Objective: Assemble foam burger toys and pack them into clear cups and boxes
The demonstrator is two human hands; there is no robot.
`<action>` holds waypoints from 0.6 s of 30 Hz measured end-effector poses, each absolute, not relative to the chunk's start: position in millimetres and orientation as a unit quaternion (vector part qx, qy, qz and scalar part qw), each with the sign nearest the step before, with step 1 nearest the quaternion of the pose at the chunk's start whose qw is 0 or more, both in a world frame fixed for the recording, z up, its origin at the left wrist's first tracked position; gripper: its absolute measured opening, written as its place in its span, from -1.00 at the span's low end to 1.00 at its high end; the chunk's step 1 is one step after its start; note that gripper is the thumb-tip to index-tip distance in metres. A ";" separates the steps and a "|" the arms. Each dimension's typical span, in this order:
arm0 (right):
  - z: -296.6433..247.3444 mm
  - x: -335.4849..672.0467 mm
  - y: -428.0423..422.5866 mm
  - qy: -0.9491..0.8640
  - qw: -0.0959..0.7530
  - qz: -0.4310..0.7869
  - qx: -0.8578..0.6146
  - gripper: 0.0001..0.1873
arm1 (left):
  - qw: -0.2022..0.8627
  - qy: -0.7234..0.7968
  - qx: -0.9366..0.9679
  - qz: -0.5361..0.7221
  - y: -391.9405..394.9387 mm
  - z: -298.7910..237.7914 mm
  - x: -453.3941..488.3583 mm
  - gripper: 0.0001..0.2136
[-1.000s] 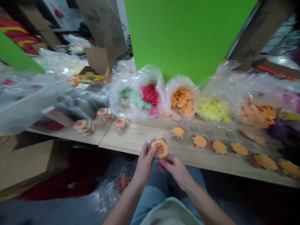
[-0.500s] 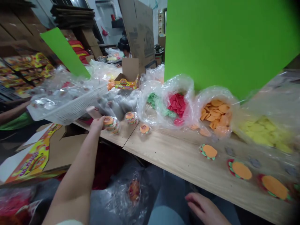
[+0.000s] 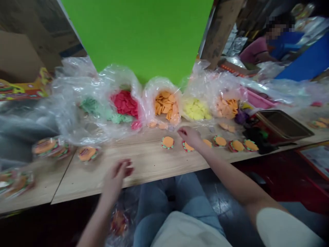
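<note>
My left hand [image 3: 120, 172], a little blurred, hovers over the front of the wooden table with its fingers loosely bent and apart; no object shows in it. Farther right, my right hand [image 3: 190, 136] is above the row of burger-shaped stacks, its fingertips pressed together; whatever they may hold is too small to make out. Partly under that hand lies one stack [image 3: 188, 146] with an orange top and green and red layers. A similar stack [image 3: 167, 142] sits just left of it. Small greyish pieces [image 3: 171, 129] lie close to the right fingertips.
Behind the row, clear plastic bags hold green pieces [image 3: 108, 111], red pieces [image 3: 125, 103], orange pieces [image 3: 166, 104] and yellow pieces [image 3: 196, 109]. Wrapped burgers [image 3: 46, 146] stand at the left. A brown-rimmed tray [image 3: 285, 125] is at the right. A green panel [image 3: 138, 37] rises behind; a person [image 3: 254, 49] sits beyond.
The view has swung right. My left hand has left the wrapped burgers at the left and come back over the table. My right hand has risen from below the table edge to the burger row.
</note>
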State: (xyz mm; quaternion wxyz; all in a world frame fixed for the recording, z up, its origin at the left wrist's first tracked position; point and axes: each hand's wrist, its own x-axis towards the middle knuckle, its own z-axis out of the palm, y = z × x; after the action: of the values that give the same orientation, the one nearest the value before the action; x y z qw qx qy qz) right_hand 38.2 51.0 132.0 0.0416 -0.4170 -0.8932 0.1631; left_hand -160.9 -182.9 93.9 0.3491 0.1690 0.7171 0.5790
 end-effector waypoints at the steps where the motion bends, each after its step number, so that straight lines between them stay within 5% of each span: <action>1: 133.6 27.6 65.5 -0.892 0.043 0.145 -0.426 -0.74 | 0.381 0.709 0.165 0.570 -165.5 86.2 -145.2 -0.76; 8: 120.4 -12.1 107.3 -0.886 0.040 0.091 -0.453 -0.75 | 0.455 0.670 0.118 0.574 -53.9 51.4 -102.0 -0.89; 18: 102.0 30.3 22.5 -0.962 0.157 0.065 -0.212 -0.71 | 0.464 0.662 0.061 0.585 -105.0 52.1 -103.7 -0.88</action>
State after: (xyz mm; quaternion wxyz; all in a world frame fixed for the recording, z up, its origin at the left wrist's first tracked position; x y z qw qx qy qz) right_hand 30.3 22.5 102.0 0.1572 -0.2122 -0.9623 0.0654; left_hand -103.7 -105.0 52.1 0.4645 0.0612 0.6620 0.5851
